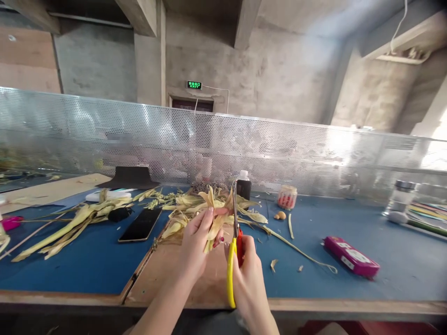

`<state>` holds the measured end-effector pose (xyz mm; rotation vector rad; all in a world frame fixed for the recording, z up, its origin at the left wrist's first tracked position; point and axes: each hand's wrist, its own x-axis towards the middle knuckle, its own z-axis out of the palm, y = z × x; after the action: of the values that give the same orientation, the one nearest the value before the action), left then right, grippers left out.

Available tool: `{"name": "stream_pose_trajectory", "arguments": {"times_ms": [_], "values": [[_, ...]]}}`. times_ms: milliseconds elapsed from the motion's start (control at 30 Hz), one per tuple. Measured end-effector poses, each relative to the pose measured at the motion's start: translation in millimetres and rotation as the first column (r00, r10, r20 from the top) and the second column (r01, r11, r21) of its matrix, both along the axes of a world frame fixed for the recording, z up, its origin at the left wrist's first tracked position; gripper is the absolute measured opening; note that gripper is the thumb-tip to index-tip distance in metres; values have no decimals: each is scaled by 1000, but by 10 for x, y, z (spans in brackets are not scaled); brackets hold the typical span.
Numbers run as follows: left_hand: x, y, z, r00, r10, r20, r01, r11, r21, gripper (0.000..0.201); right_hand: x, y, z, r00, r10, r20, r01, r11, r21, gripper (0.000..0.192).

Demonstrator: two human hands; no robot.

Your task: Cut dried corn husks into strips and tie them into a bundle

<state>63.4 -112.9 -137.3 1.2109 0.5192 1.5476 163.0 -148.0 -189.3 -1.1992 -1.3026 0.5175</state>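
Seen from the head camera, a person's left hand [195,242] is pinching a pale yellow dried corn-husk strip [214,228] between thumb and fingertips, holding it upright over the workbench, while the right hand [247,274] is gripping a pair of yellow-handled scissors [233,242], fingers closed through the loops and blades pointing up alongside the strip. The blades are standing close together just to the right of the husk, touching or nearly touching its edge; whether they are biting into it cannot be told. The trimming appears to be well under way rather than finished: a loose heap of yellow husk leaves [195,202] is lying just beyond the hands, a second spread of long husk leaves [77,221] is stretching across the blue felt table top [384,246] to the left, and small offcuts [273,264] are lying scattered to the right, so plenty of uncut material seems to remain. A black smartphone [140,224] is lying face up between the two husk piles, and a magenta rectangular case [351,257] is lying well apart to the right. A small red-and-white striped container [287,197] is standing near the perforated metal partition [314,153] at the back, beside a dark bottle with a white cap [243,186].
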Motion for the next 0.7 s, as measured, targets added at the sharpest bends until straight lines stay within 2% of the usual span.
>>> {"name": "stream_pose_trajectory", "arguments": {"times_ms": [167, 333, 467, 700], "values": [[194, -16, -32, 999, -16, -39, 17, 1000, 16, 34, 111, 46, -83, 989, -141, 43, 137, 988, 78, 25], [300, -16, -83, 1000, -27, -12, 27, 999, 21, 34, 180, 58, -178, 968, -245, 62, 233, 960, 159, 24], [274, -8, -141, 1000, -16, -1, 16, 1000, 9, 36, 218, 62, -266, 960, -266, 82, 249, 953, 173, 21], [290, -37, -200, 995, -28, -91, 28, 1000, -5, 35, 279, -24, -325, 958, -275, 83, 260, 953, 157, 18]]}}
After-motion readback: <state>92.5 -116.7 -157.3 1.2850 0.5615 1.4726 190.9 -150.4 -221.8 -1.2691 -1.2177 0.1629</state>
